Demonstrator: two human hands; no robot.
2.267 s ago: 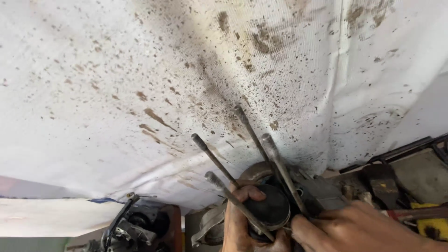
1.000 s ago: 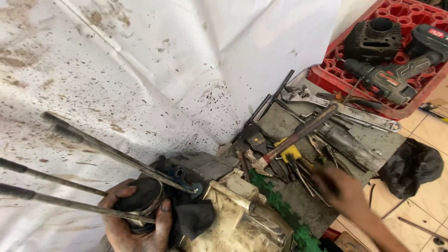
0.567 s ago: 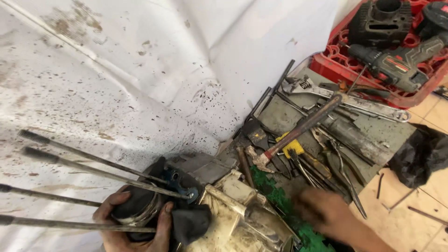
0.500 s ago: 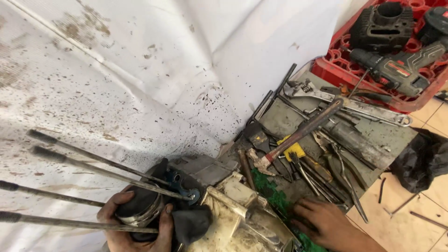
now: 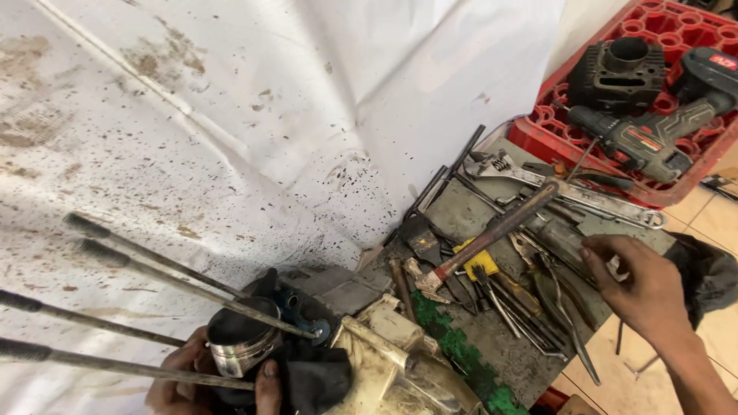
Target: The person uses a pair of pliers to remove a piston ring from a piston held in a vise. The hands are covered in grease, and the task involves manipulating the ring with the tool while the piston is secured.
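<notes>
My left hand [image 5: 196, 380] grips a metal piston [image 5: 240, 340] standing among several long threaded studs [image 5: 146, 265] of an engine block [image 5: 384, 357] at the bottom of the view. My right hand [image 5: 642, 288] hovers over a heap of tools on the right, fingers spread and holding nothing. Beneath it lie pliers [image 5: 561, 307], screwdrivers and a hammer [image 5: 492, 234] with a brown handle. An adjustable wrench [image 5: 530, 175] lies further back.
A stained white sheet [image 5: 231, 131] covers the left and the back. A red crate [image 5: 661, 192] at top right carries an engine cylinder [image 5: 619, 73] and a cordless drill [image 5: 653, 131]. A dark bag [image 5: 711, 273] lies on the tiled floor at the right.
My right hand lifted from the lower edge up over the tool heap. The view shifted from the sheet toward the tools. My left hand kept hold of the piston.
</notes>
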